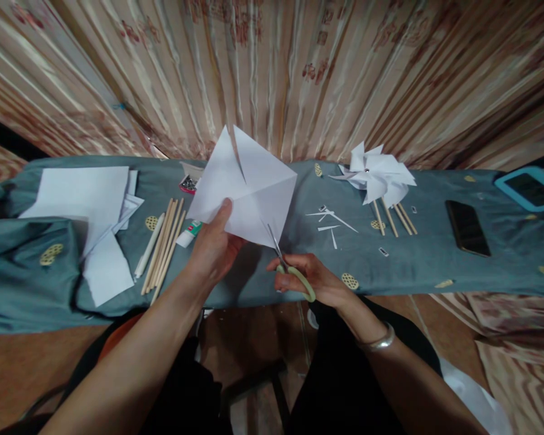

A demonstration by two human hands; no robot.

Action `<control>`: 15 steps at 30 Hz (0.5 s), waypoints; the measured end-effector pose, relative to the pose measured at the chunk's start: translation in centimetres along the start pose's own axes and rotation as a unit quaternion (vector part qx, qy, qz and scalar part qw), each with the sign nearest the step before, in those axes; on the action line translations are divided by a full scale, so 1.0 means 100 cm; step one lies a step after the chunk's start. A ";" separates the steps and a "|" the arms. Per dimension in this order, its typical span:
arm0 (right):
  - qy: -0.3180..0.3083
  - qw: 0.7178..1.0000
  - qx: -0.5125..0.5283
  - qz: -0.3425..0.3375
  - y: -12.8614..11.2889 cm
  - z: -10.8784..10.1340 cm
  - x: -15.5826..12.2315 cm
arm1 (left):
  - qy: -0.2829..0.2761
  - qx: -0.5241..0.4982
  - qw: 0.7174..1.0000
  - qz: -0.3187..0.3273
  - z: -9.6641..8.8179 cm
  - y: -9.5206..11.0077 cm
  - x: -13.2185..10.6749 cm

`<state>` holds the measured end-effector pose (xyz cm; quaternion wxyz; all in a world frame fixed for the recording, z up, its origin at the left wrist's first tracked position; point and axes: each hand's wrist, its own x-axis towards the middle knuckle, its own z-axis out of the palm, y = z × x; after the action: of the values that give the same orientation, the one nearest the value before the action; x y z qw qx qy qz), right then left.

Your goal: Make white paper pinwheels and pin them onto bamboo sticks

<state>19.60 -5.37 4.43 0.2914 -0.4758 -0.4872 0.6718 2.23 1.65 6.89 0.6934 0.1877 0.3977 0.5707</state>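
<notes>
A white square of paper (267,175) is held up above the cloth by my left hand (217,244), thumb on top and fingers beneath. Its top corner has a slit running toward the middle, and fold lines cross it. My right hand (306,278) grips green-handled scissors (306,285), whose blades meet the paper's lower corner. Thin paper offcuts (330,220) lie just right of the sheet. Farther right are white paper pinwheels (381,175) on wooden sticks, overlapping one another.
Left on the green cloth (263,290) lie stacked paper sheets (86,193), several wooden sticks (165,248), a white and green tube (189,233) and a small box of metal bits (189,183). Rightward are a dark phone (468,228) and a blue-framed tablet (532,188). A curtain (272,72) hangs behind.
</notes>
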 end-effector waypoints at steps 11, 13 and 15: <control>0.008 0.999 0.040 -0.002 0.003 -0.001 0.000 | 0.003 0.014 1.000 0.007 -0.004 0.000 0.002; 0.009 0.999 0.051 0.002 0.003 0.000 0.001 | 0.006 0.007 1.000 0.002 -0.004 0.000 0.002; 0.013 0.998 0.057 0.010 0.003 0.000 0.001 | 0.005 -0.002 1.000 -0.003 -0.004 0.000 0.002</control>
<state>19.59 -5.40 4.08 0.3173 -0.4719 -0.4394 0.6954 1.93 1.80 6.62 0.6936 0.1824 0.4010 0.5700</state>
